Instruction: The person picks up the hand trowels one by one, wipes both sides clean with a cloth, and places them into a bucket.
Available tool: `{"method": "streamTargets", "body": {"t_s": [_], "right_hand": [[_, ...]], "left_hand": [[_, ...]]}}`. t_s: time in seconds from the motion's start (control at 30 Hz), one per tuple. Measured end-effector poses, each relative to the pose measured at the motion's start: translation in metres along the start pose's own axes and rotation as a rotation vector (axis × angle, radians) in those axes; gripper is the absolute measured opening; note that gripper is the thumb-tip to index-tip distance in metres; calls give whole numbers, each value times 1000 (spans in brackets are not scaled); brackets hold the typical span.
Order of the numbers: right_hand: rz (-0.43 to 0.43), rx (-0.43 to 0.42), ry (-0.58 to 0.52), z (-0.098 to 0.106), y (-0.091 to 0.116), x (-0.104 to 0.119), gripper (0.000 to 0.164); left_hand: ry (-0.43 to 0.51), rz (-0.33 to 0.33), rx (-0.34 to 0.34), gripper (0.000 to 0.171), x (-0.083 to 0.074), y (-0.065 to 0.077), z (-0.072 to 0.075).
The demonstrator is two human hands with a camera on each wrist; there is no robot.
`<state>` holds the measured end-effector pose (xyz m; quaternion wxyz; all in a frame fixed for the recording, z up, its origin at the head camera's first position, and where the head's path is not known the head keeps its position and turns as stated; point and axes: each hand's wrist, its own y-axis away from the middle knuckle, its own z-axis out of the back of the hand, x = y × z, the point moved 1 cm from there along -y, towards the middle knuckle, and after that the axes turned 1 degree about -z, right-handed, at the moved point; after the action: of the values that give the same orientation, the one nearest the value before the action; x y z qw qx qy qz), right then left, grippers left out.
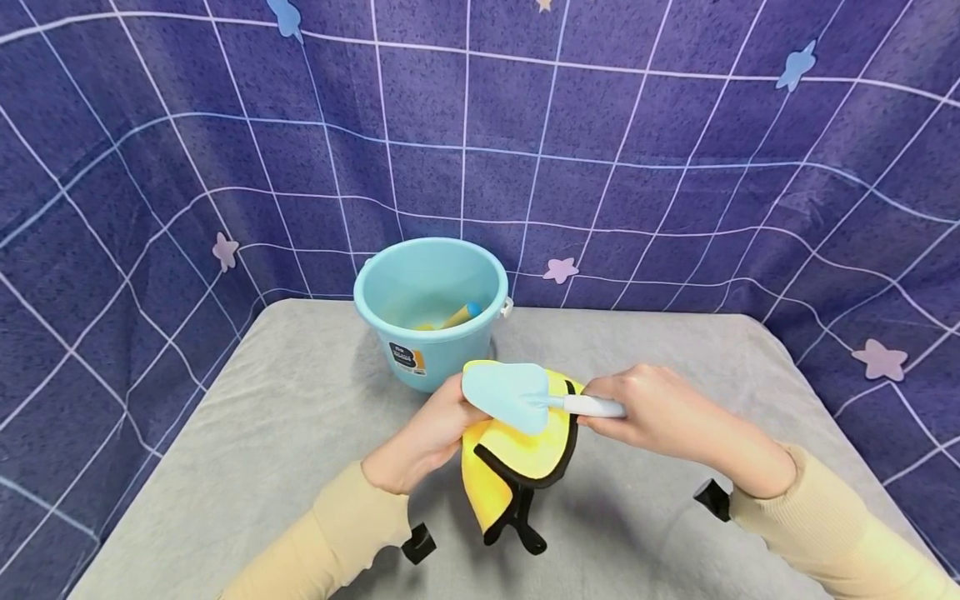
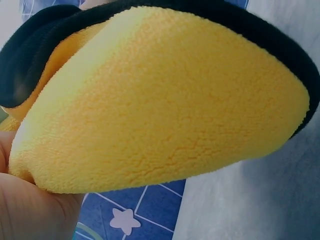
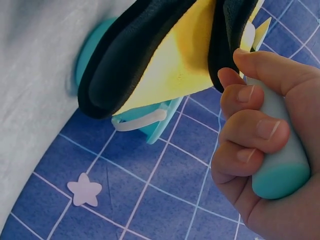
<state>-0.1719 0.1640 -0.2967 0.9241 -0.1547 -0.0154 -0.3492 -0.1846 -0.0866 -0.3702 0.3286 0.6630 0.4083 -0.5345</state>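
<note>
My right hand (image 1: pixel 660 412) grips the pale handle of a small light-blue toy shovel (image 1: pixel 506 396), its fingers curled round it in the right wrist view. The shovel's blade lies over a yellow fleecy cloth (image 1: pixel 525 454) with black edging and a black strap end hanging below. My left hand (image 1: pixel 427 433) holds the cloth at its left side, with the thumb (image 2: pixel 37 205) against it in the left wrist view; its other fingers are mostly hidden. The cloth is folded and hangs above the grey surface. In the right wrist view its black edge meets the right fingertips (image 3: pixel 245 95).
Behind the hands a light-blue bucket (image 1: pixel 431 243) stands upright on the grey covered table (image 1: pixel 300 442). Inside it lie a yellow stick-like thing with a blue end (image 1: pixel 461 315) and another yellow piece. A purple gridded curtain (image 1: pixel 637 167) with stars surrounds the table's back and sides.
</note>
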Motion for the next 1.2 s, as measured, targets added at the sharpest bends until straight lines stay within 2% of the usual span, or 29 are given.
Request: {"method": "streamTargets", "body": {"t_s": [0.27, 0.43, 0.53, 0.77, 1.2], "right_hand": [[8, -16, 14, -1, 2, -1, 8], [4, -20, 20, -2, 3, -2, 8], [-6, -14, 21, -2, 4, -3, 8], [-27, 6, 32, -3, 6, -6, 8], [-41, 30, 44, -3, 9, -7, 8]], "left_hand": [[13, 20, -24, 22, -1, 2, 2], [26, 21, -12, 20, -2, 4, 7], [27, 20, -10, 21, -3, 5, 10], [-27, 22, -57, 28, -5, 8, 18], [-23, 11, -85, 31, -8, 17, 32]]}}
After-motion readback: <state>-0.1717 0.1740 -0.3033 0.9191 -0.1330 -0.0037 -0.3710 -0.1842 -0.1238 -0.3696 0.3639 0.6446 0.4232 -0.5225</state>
